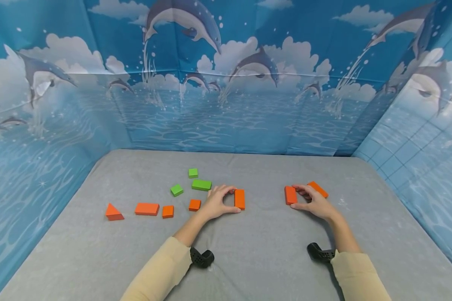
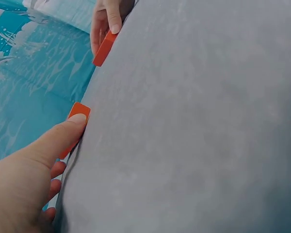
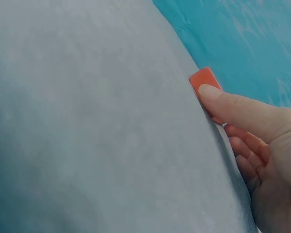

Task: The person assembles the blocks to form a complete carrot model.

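Near the middle of the table, my left hand (image 1: 220, 202) holds an orange rectangular block (image 1: 240, 199) between thumb and fingers, its long side pointing away from me. Farther right, another orange rectangular block (image 1: 290, 195) is gripped the same way by my right hand (image 1: 313, 202). A gap separates these two blocks. In the left wrist view, the thumb presses the near end of the left block (image 2: 81, 110). The right wrist view has the thumb against the end of the right block (image 3: 203, 77); the fingertips behind it are partly hidden.
A third orange block (image 1: 318, 189) lies just behind my right hand. Left of my left hand are orange cubes (image 1: 168, 211) (image 1: 194, 205), an orange rectangular block (image 1: 147, 209) and an orange triangular block (image 1: 114, 212). Green blocks (image 1: 201, 184) lie behind them on the grey cloth (image 1: 263, 251).
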A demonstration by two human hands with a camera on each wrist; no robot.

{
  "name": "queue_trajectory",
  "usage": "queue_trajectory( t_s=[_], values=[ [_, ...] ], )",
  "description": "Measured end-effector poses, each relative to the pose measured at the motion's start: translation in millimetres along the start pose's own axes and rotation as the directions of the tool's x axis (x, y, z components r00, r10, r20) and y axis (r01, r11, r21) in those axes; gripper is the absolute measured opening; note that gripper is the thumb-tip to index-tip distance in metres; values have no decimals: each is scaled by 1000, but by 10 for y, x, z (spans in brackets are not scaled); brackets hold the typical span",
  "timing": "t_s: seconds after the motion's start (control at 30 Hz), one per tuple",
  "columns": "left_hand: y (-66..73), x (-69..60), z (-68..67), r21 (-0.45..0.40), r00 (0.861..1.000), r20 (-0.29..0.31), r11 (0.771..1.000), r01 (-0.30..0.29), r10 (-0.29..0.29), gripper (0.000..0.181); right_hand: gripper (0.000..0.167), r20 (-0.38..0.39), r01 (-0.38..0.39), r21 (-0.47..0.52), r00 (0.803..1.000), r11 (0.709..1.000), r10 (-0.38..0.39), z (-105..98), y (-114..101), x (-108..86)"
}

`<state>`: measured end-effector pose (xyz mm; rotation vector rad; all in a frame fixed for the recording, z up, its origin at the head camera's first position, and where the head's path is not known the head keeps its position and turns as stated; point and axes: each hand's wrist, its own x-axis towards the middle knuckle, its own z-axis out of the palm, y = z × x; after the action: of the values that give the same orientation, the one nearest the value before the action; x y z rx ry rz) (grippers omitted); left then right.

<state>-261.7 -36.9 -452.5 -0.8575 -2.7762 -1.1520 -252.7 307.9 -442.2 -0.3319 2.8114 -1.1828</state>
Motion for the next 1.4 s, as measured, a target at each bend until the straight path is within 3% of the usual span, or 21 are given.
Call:
queue_trajectory(
  t_s=[0.27, 0.43, 0.67, 0.9, 1.4],
  values=[
    [-28, 9, 26, 9, 1000, 5, 1000, 13, -13, 61, 67, 26, 94, -7, 995, 996, -94, 57, -177, 34],
    [-33, 7, 34, 27, 1000, 8, 999, 18, -18, 63, 63, 75, 165, 49, 983, 985, -169, 251, -424, 114],
    [-3, -5, 4, 27, 1000, 1, 999, 29, -29, 65, 64, 139, 172, 113, 972, 979, -187, 545, -745, 227],
    [-9, 7, 8, 44, 999, 24, 998, 40, -41, 66, 62, 120, 176, 121, 974, 977, -191, 701, -771, 278],
    [-2, 1, 10, 45, 999, 26, 998, 38, -40, 65, 64, 108, 181, 77, 976, 980, -189, 778, -775, 256]
  ],
)
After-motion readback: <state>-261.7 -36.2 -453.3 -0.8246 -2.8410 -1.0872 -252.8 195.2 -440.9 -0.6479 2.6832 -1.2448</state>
